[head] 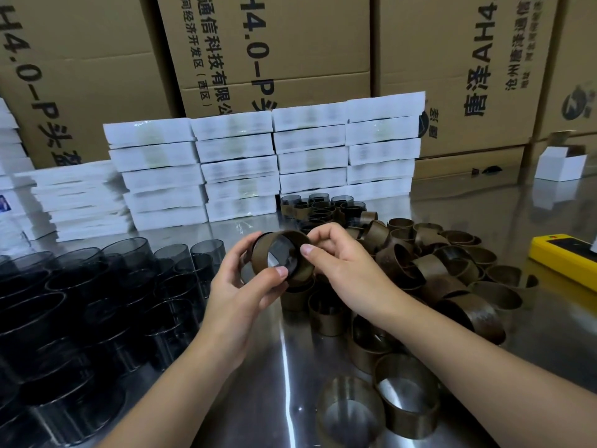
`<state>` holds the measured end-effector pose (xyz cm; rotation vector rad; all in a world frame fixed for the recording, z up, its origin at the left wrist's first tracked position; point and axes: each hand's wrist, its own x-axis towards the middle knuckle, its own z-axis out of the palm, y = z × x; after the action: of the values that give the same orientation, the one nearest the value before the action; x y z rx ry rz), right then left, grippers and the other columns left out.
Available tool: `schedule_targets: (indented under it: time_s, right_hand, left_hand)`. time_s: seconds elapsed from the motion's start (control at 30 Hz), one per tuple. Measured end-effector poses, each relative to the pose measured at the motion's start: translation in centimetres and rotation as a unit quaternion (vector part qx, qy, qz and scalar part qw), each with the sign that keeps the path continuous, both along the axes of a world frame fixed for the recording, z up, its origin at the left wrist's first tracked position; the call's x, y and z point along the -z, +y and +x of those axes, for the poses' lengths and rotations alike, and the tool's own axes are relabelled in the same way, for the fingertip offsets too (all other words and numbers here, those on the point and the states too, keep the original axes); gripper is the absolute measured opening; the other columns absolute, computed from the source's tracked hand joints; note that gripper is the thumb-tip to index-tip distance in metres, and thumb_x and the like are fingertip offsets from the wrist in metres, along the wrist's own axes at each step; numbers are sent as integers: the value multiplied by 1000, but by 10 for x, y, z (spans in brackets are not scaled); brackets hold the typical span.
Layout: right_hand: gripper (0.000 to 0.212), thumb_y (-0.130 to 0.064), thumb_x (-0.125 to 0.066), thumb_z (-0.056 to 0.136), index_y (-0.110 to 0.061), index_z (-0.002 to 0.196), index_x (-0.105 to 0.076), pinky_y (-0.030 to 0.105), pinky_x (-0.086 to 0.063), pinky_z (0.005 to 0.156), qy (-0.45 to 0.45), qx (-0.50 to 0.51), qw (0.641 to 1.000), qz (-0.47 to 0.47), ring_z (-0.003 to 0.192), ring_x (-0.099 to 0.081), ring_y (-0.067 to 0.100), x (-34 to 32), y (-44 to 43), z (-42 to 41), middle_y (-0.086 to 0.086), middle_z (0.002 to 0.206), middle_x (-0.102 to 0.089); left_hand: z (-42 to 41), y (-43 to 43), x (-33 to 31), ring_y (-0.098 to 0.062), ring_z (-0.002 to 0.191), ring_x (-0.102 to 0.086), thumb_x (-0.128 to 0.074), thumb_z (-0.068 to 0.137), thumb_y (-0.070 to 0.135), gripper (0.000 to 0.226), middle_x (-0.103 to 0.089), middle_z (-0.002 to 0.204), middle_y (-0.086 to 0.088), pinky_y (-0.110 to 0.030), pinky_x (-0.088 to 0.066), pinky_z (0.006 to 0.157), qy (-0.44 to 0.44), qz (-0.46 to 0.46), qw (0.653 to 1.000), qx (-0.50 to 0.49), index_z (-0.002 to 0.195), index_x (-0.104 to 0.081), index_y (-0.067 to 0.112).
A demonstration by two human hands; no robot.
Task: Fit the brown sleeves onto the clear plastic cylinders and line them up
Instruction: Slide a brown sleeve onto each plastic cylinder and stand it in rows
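Left hand (245, 286) and right hand (339, 258) pinch one brown paper sleeve (262, 253) on a clear plastic cylinder (281, 253), fingers curled narrow. Loose brown sleeve pile (433, 266) at 3 o'clock.

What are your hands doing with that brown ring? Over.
Left hand and right hand pinch one sleeve, cylinder inside it. Loose sleeves piled right, bare cylinders left. Nothing in the way.
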<state>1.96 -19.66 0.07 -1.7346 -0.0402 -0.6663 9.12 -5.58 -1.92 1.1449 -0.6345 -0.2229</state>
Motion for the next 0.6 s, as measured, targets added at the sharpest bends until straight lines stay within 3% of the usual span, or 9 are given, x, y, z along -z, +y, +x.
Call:
schedule_targets:
  time_s: [0.2, 0.3, 0.4, 0.5, 0.6]
  right_hand:
    - [9, -17, -59, 91, -21, 86, -53, 21, -44, 71, -6, -2, 1000, -9, 70, -56, 4, 0, -3, 1, -11, 70, -60]
    - [10, -17, -61, 90, -21, 86, -53, 25, -46, 72, -3, 0, 1000, -8, 71, -53, 7, 1, -4, 2, -9, 73, -58]
    - [9, -21, -65, 86, -16, 88, -58, 29, -52, 76, -5, 3, 1000, 19, 76, -57, 9, 0, -3, 3, -5, 78, -61]
    - [37, -53, -66, 78, -19, 93, -62, 31, -57, 81, 35, 1, 999, 36, 81, -64, 4, -1, -3, 3, -11, 84, -67]
    - [63, -77, -50, 69, -28, 107, -61, 33, -57, 83, 118, -25, 992, 40, 88, -69, 9, 1, -2, 2, -4, 101, -70]
  left_hand:
    - [2, 1, 1, -24, 99, -70, -77, 49, 25, 57, -71, 104, -3, -40, -58, 77, -4, -8, 1000, 0, 105, -70, 27]
    - [2, 1, 2, -29, 98, -70, -75, 54, 19, 48, -72, 103, -4, -48, -56, 83, -10, -5, 1000, -5, 102, -72, 27]
    - [1, 0, 2, -27, 95, -70, -64, 67, 12, 44, -71, 104, -8, -44, -58, 77, 16, -21, 999, 24, 110, -67, 20]
    - [-1, 0, -1, -24, 99, -68, -60, 72, 17, 60, -69, 113, -9, -41, -58, 77, 39, -28, 995, 91, 132, -53, 12]
    - [-3, 2, -3, -30, 114, -63, -67, 70, 17, 77, -63, 128, -12, -46, -55, 89, 55, -25, 989, 136, 143, -42, 13]
